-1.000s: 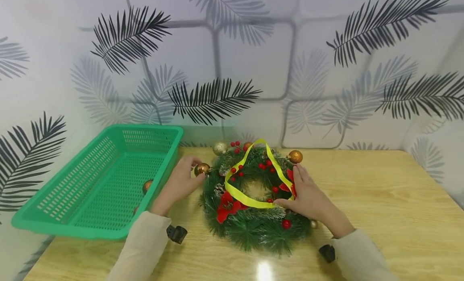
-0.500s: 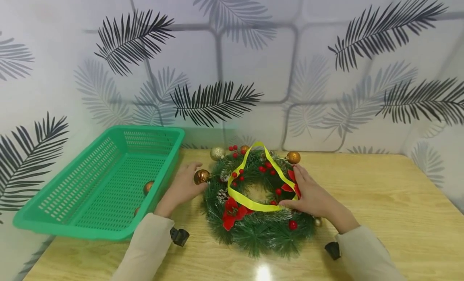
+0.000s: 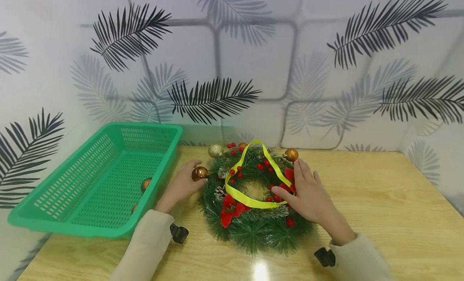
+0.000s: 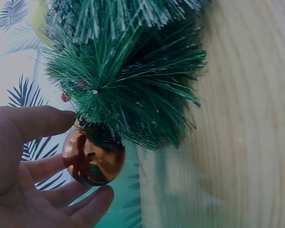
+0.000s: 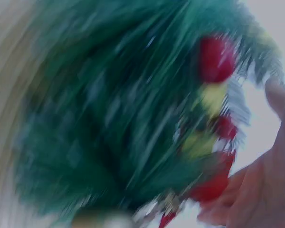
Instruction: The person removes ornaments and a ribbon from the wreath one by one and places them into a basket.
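We see a green wreath [image 3: 253, 228] lying on the wooden table [image 3: 380, 196], near the middle of the scene. At its left edge, the left hand [image 3: 183, 186] holds a shiny copper ball [image 3: 199, 173], thumb and fingers curved around it. The right hand [image 3: 308, 196] is spread fairly wide at the wreath's right side, fingers pointing to the far side and thumb apart; its wrist view is too blurred for us to tell how firmly it touches. A yellow ribbon [image 3: 250, 201] loops over the wreath, and we find a red flower [image 3: 231, 210] on its near left part. A pale gold ball [image 3: 215, 150] sits at the far left, an orange ball [image 3: 291, 155] at the far right. To the left stands a green basket [image 3: 69, 229] with two copper-coloured balls [image 3: 146, 184] inside.
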Available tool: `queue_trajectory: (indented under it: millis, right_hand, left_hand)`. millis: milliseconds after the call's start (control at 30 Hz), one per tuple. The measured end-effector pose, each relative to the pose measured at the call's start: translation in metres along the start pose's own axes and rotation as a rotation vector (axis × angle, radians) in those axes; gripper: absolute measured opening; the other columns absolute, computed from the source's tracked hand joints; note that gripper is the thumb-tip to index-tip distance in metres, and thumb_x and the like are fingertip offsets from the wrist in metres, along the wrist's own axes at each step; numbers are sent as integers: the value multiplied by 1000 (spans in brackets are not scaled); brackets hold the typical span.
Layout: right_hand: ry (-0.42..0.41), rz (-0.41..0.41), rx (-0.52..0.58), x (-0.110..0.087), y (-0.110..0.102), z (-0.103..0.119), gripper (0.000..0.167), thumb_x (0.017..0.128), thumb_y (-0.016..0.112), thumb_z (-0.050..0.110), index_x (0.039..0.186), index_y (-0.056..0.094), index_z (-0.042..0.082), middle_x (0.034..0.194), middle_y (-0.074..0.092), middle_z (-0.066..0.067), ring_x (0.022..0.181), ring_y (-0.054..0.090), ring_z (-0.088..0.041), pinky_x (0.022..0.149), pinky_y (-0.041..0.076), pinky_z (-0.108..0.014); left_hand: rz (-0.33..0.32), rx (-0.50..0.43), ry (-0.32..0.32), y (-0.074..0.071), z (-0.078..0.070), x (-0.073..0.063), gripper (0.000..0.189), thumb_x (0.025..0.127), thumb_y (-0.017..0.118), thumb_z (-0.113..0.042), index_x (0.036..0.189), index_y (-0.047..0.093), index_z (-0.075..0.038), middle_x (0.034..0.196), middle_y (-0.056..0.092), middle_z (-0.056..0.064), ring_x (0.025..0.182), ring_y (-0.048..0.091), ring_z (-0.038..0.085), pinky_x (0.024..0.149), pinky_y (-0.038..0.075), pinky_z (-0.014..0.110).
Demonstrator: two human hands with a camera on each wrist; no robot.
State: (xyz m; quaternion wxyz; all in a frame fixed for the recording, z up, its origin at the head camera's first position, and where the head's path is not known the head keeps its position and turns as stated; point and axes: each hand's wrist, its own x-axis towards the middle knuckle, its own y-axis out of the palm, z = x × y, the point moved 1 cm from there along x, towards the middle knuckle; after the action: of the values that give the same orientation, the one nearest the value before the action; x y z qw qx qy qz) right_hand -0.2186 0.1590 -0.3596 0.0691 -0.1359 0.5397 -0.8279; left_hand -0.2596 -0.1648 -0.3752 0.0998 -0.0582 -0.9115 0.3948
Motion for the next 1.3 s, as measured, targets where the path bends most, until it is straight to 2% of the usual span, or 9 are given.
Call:
queue_trajectory:
  millis: [100,333,567,800,1100,1300]
  right_hand:
    - [52,-35,-23,-1,2,12,102,90,46,65,146,13,-14,154,9,-33,143,9,-48,113,11,-63]
    - [161,21,-24,-3,17,18,106,89,46,67,146,11,-16,153,4,-34,142,4,-50,112,10,-64]
    - [121,-55,-49,-2,26,10,105,86,58,59,146,12,-15,154,8,-33,142,8,-49,113,15,-63]
    - [107,-82,-82,-2,31,8,105,86,58,60,146,14,-14,154,10,-32,142,10,-48,113,19,-61]
    - [97,-71,-86,-4,27,9,97,88,60,49,145,16,-15,154,8,-32,142,9,-49,113,18,-60]
    - [88,-64,-93,-5,26,7,95,88,61,45,146,15,-15,154,8,-32,142,10,-49,113,18,-60]
  left_hand:
    - [-10,6,10,1,2,1,59,88,63,-12,140,39,4,137,43,30,120,48,43,98,43,55]
    - [-27,0,9,7,6,3,53,90,60,-13,137,43,4,129,50,28,110,54,38,91,47,50]
    - [-30,-20,-6,6,9,3,53,90,57,-12,137,42,7,127,49,29,109,53,39,91,45,52]
    - [-58,-40,-6,7,9,1,48,88,59,-9,130,46,10,119,53,28,102,55,37,87,47,49]
    - [-67,0,-49,11,4,6,47,88,62,-16,130,51,3,114,51,26,96,56,33,82,52,45]
    - [-50,-45,-30,12,2,7,43,93,57,-16,129,49,6,120,54,27,105,57,37,87,50,48]
